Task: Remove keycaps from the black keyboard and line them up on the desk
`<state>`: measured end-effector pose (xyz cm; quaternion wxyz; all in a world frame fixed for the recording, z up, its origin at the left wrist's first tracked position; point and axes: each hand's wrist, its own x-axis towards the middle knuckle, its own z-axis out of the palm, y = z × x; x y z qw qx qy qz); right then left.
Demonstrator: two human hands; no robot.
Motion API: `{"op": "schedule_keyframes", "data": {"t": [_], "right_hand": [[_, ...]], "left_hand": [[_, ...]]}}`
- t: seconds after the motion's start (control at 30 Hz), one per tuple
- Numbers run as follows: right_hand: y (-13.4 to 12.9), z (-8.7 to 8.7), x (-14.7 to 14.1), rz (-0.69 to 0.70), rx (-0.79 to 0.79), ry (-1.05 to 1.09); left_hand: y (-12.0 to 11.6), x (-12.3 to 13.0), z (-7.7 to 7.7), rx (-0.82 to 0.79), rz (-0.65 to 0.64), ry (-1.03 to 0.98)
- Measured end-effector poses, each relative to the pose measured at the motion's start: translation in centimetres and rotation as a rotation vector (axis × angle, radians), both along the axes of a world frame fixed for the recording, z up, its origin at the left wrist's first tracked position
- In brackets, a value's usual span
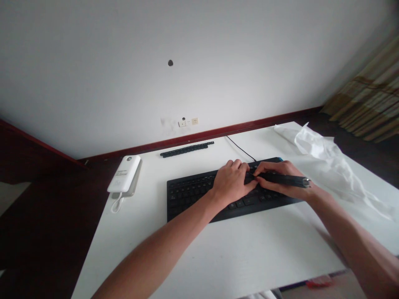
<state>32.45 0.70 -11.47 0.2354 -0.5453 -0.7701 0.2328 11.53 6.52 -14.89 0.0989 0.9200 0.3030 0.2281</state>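
Observation:
A black keyboard (187,193) lies at a slight tilt on the white table, its cable running off the back. On its middle presses my left hand (230,180), closed, with the fingers bent and together against the keyboard and the thumb lower down. Over the keyboard's right part, my right hand (280,168) is shut on a slim black tool (283,180) with a shiny rear end. Its thin front end points at the keys beside my left fingers and thumb. Exactly what kind of tool it is does not show. My hands cover many keys.
Rows of loose black keycaps (187,149) lie near the table's back edge. A white power bank (124,173) with a short cable rests on a grey flat object at the left. Crumpled white plastic (324,153) spreads over the right side. Wall sockets (195,121) sit behind.

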Motion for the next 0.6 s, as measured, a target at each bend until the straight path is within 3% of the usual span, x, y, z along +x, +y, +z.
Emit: {"op": "schedule_keyframes", "data": {"t": [0.37, 0.5, 0.6], "right_hand": [[-0.7, 0.9, -1.5, 0.096, 0.175, -0.15], [-0.7, 0.5, -1.5, 0.032, 0.18, -0.117], [-0.3, -0.3, -1.5, -0.103, 0.124, -0.06]], "left_hand": [[0.1, -0.2, -0.1, -0.016, -0.01, 0.025], [0.0, -0.2, 0.1, -0.004, 0.002, 0.041], [-0.1, -0.2, 0.2, 0.01, 0.0, 0.042]]}}
